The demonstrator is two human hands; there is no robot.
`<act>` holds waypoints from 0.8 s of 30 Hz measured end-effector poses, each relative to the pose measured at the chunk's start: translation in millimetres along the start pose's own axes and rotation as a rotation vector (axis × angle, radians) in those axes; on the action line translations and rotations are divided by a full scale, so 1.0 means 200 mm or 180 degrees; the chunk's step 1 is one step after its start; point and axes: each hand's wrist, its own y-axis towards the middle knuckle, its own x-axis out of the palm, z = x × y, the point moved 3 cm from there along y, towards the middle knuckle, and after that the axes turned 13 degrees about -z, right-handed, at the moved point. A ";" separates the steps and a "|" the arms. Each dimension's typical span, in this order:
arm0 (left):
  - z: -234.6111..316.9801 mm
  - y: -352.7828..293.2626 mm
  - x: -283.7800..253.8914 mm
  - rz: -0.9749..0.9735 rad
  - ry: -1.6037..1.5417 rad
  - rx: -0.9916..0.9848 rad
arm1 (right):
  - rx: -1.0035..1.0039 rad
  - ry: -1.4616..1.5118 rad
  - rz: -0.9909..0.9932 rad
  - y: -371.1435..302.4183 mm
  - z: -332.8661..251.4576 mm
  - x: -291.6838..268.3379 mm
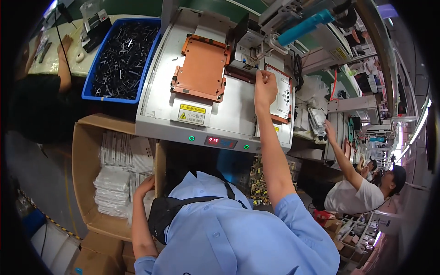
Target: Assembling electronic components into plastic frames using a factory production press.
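Note:
My right hand (266,90) is raised over the right side of a white bench machine (158,98), fingertips pinched together. Whatever lies between those fingertips is too small to make out. Just right of the hand, a white panel with small dark holes (283,94) sits in an orange-brown fixture (278,120). A second orange-brown fixture plate (201,68), with nothing lying on it, is on the machine's left side. Low on the left, my left hand (145,185) is at the right side of a cardboard box (85,160), beside white plastic-wrapped pieces (111,188); its fingers are partly hidden.
A blue bin (85,94) full of small black parts stands left of the machine. Above the right hand hangs a blue cylinder (306,27) on a metal arm. A co-worker (355,197) reaches toward the bench at right; another person's arm (64,64) shows far left.

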 end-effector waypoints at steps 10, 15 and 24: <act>-0.05 0.02 -0.02 -0.0053 0.0005 0.0010 | 0.0119 0.0154 -0.0077 0.11 0.00 0.11; -0.03 0.01 -0.02 -0.0113 -0.0010 0.0001 | 0.0131 0.0254 -0.0079 0.12 0.01 0.11; -0.05 -0.02 -0.06 -0.0170 0.0067 -0.0098 | -0.0476 0.0482 0.0503 0.29 0.08 -0.10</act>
